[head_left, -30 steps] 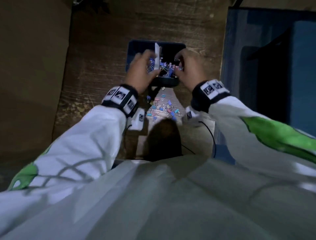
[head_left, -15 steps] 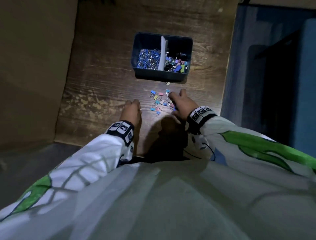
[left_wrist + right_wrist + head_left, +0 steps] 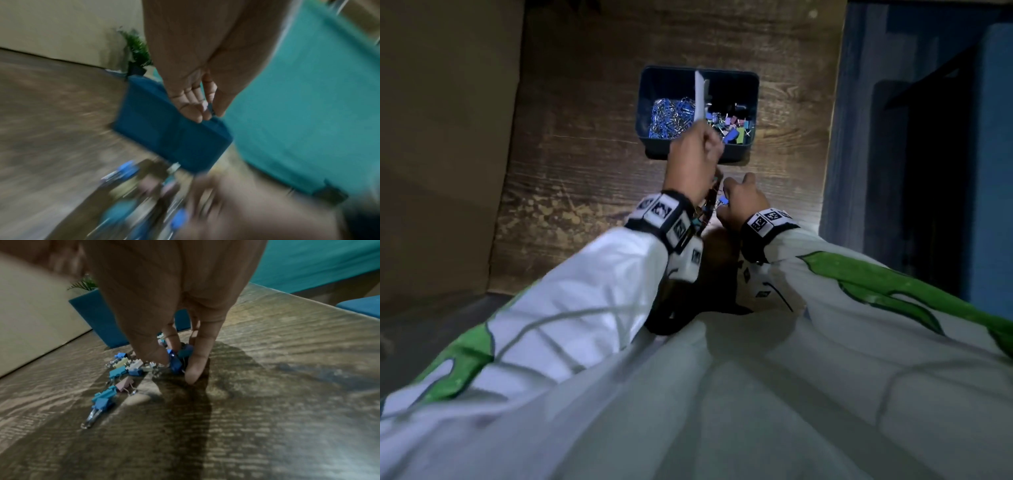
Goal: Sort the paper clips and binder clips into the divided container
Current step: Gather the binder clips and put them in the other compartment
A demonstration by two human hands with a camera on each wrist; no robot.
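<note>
A dark blue divided container [image 3: 753, 102] stands on the wooden table [image 3: 585, 154], split by a white divider [image 3: 700, 92]. Paper clips [image 3: 671, 116] fill its left half and coloured binder clips [image 3: 734, 126] its right half. My left hand [image 3: 705, 147] hangs over the container's near wall, and its thumb and fingertips [image 3: 205, 113] pinch a small dark clip [image 3: 211, 110]. Loose binder clips [image 3: 123, 369] lie on the table in front of the container. My right hand [image 3: 179, 366] is down on this pile, with thumb and fingers closed around blue binder clips [image 3: 175, 361].
A beige wall [image 3: 441, 137] borders the table on the left, and blue furniture [image 3: 989, 171] stands close on the right. A small potted plant [image 3: 136, 48] sits behind the container. The table's near edge [image 3: 493, 291] lies under my left sleeve.
Half a second ago both hands were down at the pile. My left hand has since risen forward to the container. My right hand stays at the pile and has closed on clips.
</note>
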